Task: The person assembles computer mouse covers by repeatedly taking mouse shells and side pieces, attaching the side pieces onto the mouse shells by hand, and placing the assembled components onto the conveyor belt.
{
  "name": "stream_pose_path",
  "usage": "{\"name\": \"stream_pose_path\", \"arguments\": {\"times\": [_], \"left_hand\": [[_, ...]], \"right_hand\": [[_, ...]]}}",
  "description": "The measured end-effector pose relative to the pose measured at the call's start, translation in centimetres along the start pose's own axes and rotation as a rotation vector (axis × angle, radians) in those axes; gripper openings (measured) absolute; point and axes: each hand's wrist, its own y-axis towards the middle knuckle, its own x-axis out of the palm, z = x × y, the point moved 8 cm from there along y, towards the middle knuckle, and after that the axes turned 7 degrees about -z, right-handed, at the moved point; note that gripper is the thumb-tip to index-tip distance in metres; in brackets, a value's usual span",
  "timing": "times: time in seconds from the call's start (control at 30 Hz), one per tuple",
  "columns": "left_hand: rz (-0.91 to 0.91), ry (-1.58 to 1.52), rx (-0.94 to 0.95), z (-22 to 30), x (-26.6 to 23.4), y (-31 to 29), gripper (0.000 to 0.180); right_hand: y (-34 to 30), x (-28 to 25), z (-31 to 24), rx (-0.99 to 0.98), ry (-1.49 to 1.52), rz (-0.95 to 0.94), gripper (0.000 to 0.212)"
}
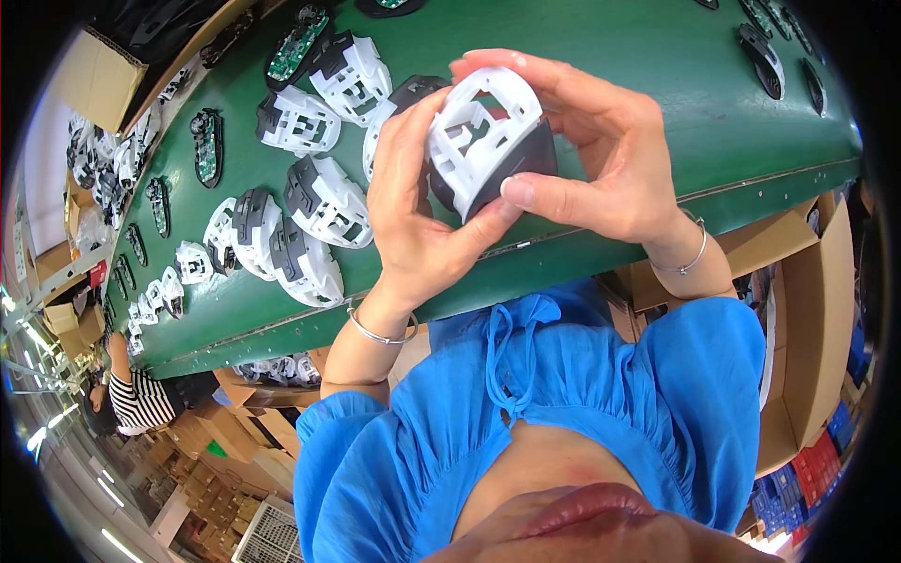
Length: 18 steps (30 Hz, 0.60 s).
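Between my two hands, above the near edge of the green work surface, is a plastic housing shell. It has a white frame with cut-out openings and a dark grey outer part. My left hand grips its left side, the thumb at the lower edge. My right hand wraps round the right side, fingertips on top and thumb pressed at the bottom. Similar white-and-dark shells lie in a cluster just left of my left hand. One dark-topped shell is partly hidden behind that hand.
Green circuit boards in black bases lie farther left, and more black parts at the far right. Open cardboard boxes stand below on the right and at the upper left. Another person in a striped top is at the far left.
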Motion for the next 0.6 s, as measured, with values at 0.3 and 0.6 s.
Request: {"name": "stream_pose_path", "arguments": {"times": [0.3, 0.6], "left_hand": [[0.039, -0.077, -0.135, -1.0, -0.6, -0.4, 0.066], [-0.171, -0.209, -0.358, -2.3, -0.9, -1.1, 0.076]], "right_hand": [[0.1, 0.5, 1.2, 0.178, 0.06, 0.028, 0.064], [0.1, -1.7, 2.7, 0.397, 0.307, 0.103, 0.044]]}}
